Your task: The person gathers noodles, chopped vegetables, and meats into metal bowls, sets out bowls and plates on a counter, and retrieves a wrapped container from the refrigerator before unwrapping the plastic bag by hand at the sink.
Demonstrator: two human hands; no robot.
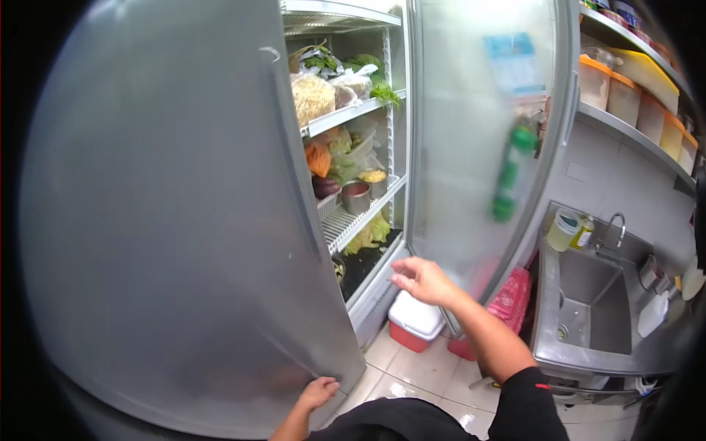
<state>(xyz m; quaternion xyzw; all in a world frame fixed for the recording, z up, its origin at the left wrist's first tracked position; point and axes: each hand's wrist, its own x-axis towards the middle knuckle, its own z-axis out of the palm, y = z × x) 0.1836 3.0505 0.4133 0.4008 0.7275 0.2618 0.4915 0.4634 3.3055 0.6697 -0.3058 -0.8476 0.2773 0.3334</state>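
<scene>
My right hand [418, 279] reaches forward in front of the open fridge, fingers apart and holding nothing. My left hand [321, 392] is low, near the bottom of the large grey metal door [176, 220]; its fingers are bent against or close to the door's edge. The glass door [471, 147] stands open on the right. On the fridge shelves are a bag of pale shredded food [312, 98], leafy greens [321, 60], orange vegetables [318, 159], an eggplant [325, 188], a metal pot [356, 198] and lettuce [369, 235].
A white-lidded red cooler [415, 320] stands on the tiled floor [412, 367] by the fridge. Right of the glass door are a red bag [511, 300] and a steel sink [597, 298]. Orange-lidded containers [624, 98] line a wall shelf [632, 131].
</scene>
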